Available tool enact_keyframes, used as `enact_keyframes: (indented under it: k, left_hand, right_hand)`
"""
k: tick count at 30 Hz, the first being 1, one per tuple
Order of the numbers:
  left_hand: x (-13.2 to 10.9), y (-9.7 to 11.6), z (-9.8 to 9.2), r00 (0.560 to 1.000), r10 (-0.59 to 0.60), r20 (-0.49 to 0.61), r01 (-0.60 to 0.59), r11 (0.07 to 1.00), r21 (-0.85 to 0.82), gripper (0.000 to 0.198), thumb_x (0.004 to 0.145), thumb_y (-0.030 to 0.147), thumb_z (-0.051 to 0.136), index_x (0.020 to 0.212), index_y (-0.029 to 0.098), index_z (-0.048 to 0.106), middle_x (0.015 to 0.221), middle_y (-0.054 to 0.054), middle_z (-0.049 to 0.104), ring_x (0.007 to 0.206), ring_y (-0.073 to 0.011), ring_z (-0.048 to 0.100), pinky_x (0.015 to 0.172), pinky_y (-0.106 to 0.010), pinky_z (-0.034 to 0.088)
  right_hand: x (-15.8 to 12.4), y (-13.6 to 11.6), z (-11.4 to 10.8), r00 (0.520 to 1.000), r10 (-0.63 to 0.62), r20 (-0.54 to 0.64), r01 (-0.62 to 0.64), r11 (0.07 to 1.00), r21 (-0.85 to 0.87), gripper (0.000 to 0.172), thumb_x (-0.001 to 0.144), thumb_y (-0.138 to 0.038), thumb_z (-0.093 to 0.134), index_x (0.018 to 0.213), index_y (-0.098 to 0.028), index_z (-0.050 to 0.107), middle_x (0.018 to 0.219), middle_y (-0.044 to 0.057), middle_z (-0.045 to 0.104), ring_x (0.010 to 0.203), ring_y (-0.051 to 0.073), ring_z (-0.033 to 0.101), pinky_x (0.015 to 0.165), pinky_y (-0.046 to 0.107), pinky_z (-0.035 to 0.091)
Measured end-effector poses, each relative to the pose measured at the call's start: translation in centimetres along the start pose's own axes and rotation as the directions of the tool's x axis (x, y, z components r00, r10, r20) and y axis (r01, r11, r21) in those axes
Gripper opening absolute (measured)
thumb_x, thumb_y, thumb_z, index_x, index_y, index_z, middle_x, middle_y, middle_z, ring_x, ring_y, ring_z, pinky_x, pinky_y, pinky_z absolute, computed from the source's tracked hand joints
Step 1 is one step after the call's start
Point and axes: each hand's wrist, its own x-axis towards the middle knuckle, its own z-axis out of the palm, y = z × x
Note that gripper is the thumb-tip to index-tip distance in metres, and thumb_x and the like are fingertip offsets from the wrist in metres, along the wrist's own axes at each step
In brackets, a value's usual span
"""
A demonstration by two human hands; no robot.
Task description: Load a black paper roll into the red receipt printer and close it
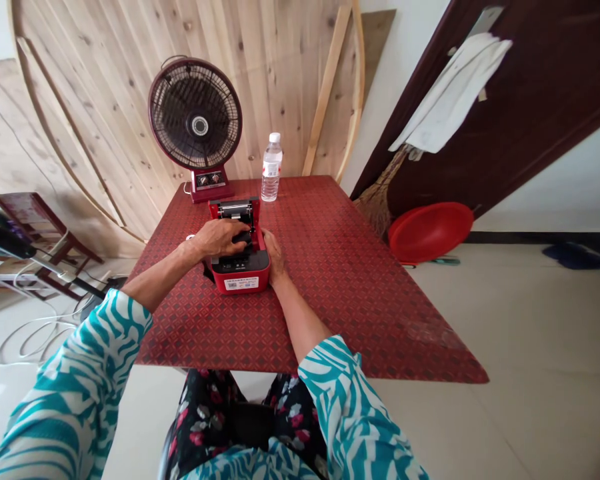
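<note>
A small red and black label printer (240,270) sits on the red patterned table (340,280), its lid (235,210) open toward the far side. My left hand (223,237) lies over the printer's open compartment, fingers curled down on a dark part inside it. My right hand (275,257) rests flat against the printer's right side, fingers along its wall.
A dark red table fan (196,123) and a clear water bottle (271,167) stand at the table's far edge. Wooden panels lean on the wall behind. A broom (377,193) and a red basin (430,230) are on the floor to the right. Stools and cables lie at left.
</note>
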Motion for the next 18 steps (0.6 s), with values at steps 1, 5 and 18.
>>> enact_keyframes:
  k: [1,5,18]
  left_hand:
    - [-0.4,-0.2,0.0,1.000,0.009,-0.022,-0.009,0.999,-0.031,0.035,0.082,0.028,0.061,0.115,0.021,0.069,0.112,-0.009,0.072,0.101,-0.0260,0.068,0.088,-0.035,0.051]
    - [-2.6,-2.3,-0.6,0.975,-0.013,-0.220,-0.075,0.919,-0.386,0.036,0.080,0.032,0.065,0.114,0.020,0.068,0.097,-0.005,0.074,0.085,-0.0192,0.069,0.079,-0.031,0.055]
    - [-2.6,-12.9,3.3,0.559,-0.740,-0.375,0.107,0.513,-0.852,0.033,0.059,0.018,0.075,0.084,0.017,0.055,0.073,0.001,0.065,0.069,-0.0128,0.063,0.070,-0.025,0.052]
  right_hand:
    - [-0.1,-0.1,0.0,1.000,-0.001,-0.003,0.001,1.000,-0.020,0.050,0.085,-0.062,0.049,0.113,-0.024,0.066,0.125,0.006,0.069,0.124,0.023,0.057,0.110,0.040,0.042]
    - [-0.4,-0.7,0.2,1.000,0.008,0.010,-0.007,0.997,-0.076,0.049,0.089,-0.059,0.044,0.117,-0.024,0.065,0.130,0.007,0.067,0.126,0.022,0.056,0.112,0.039,0.042]
    - [-0.4,-0.3,-0.1,1.000,-0.024,0.012,0.025,0.992,-0.127,0.050,0.091,-0.057,0.042,0.120,-0.023,0.064,0.133,0.009,0.064,0.127,0.023,0.054,0.113,0.042,0.038]
